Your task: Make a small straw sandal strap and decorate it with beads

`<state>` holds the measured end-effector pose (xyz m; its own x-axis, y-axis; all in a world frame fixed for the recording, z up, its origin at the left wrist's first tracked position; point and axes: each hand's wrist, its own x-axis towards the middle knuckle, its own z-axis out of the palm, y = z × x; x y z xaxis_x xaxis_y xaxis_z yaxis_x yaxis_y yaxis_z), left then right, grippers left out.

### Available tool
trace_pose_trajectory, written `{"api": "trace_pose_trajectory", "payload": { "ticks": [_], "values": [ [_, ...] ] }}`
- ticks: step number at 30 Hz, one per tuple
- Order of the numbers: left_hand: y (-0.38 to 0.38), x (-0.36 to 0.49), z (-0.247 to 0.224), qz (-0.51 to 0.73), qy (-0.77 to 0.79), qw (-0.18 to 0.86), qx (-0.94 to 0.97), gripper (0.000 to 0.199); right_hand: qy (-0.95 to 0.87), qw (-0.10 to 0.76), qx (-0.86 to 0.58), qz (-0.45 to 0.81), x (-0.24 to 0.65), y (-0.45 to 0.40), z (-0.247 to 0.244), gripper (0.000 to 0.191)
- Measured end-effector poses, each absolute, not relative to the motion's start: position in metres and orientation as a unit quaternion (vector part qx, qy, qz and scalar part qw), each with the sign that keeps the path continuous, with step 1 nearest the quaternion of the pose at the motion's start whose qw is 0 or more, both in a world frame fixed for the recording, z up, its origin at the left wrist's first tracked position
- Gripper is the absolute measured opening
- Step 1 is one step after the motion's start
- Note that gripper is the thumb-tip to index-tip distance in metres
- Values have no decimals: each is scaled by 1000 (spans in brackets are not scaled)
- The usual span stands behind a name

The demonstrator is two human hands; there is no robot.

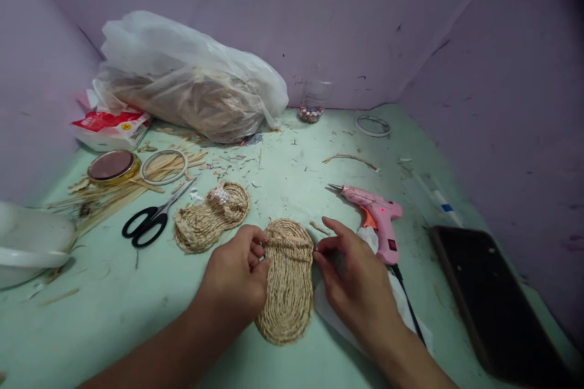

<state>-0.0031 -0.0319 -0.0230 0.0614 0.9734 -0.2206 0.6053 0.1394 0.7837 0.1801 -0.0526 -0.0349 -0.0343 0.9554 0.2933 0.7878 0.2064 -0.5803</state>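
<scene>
A woven straw sole (288, 298) lies flat on the green table, with a braided strap (288, 245) across its upper part. At the strap's left end, my left hand (239, 273) is closed, its curled fingers and thumb gripping the edge there. On the other side my right hand (353, 279) pinches with thumb and finger at the strap's right end, another finger raised. A finished-looking small straw slipper (212, 219) with white beads lies to the left. The pink glue gun (376, 213) rests right of my right hand, its nozzle pointing left.
Black scissors (152, 219), loose straw (109, 194), a lidded jar (113, 167) and a tape ring (164, 167) lie left. A plastic bag (191, 79) and a bead jar (311, 110) stand behind. A phone (493, 298) lies right; a white container (31, 246) is far left.
</scene>
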Motion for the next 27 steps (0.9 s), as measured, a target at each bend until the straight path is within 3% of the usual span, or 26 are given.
{"api": "trace_pose_trajectory", "payload": {
  "ticks": [7,16,23,27],
  "values": [
    [-39,-3,-15,329,644,529,445,49,-703,314,-628,115,175,-73,-34,49],
    [-46,-2,-15,348,646,518,441,53,-666,321,-665,100,173,-77,-33,49],
    [-45,1,-8,352,649,508,443,52,-569,489,-652,112,178,-75,-28,50],
    [-46,-1,-10,343,646,519,443,54,-583,440,-649,211,177,-77,-28,54]
  ]
}}
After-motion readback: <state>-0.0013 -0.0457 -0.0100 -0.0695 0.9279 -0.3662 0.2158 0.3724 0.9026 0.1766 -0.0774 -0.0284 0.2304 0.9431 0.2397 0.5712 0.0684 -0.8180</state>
